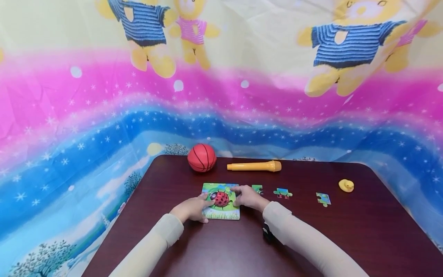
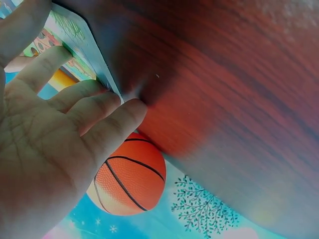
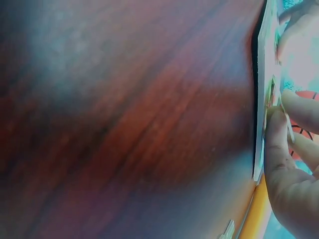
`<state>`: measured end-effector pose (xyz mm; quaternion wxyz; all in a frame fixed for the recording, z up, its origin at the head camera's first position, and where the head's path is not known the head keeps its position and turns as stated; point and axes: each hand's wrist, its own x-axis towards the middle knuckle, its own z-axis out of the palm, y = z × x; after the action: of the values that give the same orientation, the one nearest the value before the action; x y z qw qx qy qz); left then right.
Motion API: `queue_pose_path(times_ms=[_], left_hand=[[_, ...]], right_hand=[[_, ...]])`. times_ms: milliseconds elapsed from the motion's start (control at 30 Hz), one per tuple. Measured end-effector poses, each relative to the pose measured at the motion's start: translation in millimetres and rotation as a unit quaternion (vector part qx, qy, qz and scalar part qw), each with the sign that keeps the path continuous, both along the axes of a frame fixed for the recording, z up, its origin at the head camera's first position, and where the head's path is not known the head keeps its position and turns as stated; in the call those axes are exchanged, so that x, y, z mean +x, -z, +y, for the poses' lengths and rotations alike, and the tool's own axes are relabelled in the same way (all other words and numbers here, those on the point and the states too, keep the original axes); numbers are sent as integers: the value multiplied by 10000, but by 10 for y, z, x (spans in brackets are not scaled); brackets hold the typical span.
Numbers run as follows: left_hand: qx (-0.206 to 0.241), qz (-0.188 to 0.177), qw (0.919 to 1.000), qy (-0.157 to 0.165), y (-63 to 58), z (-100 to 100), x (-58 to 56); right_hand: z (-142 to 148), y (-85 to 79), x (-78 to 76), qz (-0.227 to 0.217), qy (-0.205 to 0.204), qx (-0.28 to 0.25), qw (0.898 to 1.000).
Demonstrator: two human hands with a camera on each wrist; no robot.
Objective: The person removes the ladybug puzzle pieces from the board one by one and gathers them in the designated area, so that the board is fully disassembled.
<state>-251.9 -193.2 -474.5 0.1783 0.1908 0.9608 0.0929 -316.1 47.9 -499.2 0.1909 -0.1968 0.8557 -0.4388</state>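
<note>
A square ladybug jigsaw board (image 1: 225, 215) lies on the table before me. My left hand (image 1: 191, 209) rests at its left side. In the left wrist view, the fingers (image 2: 107, 122) of that hand are extended along the board's edge, curled round nothing. My right hand (image 1: 250, 197) is over the board's right part. The right wrist view shows its thumb and fingers pinching a thin puzzle piece (image 3: 288, 126), held on edge at the board's surface. Most of this piece's picture is hidden by the fingers.
Loose puzzle pieces (image 1: 283, 193) lie to the right of the board, one of them (image 1: 323, 198) farther out. Behind are a red basketball (image 1: 202, 157) and a yellow toy microphone (image 1: 254, 166). A yellow rubber duck (image 1: 346, 185) sits near the table's right edge.
</note>
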Motion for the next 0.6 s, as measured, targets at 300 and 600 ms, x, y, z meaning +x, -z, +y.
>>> queue_pose_path(times_ms=[300, 600], left_hand=[[38, -81, 9999, -49, 1, 20, 11], [67, -136, 9997, -203, 10, -4, 2]], right_hand=[[63, -28, 29, -247, -31, -334, 9991], [255, -50, 13, -1086, -617, -1204, 9848]])
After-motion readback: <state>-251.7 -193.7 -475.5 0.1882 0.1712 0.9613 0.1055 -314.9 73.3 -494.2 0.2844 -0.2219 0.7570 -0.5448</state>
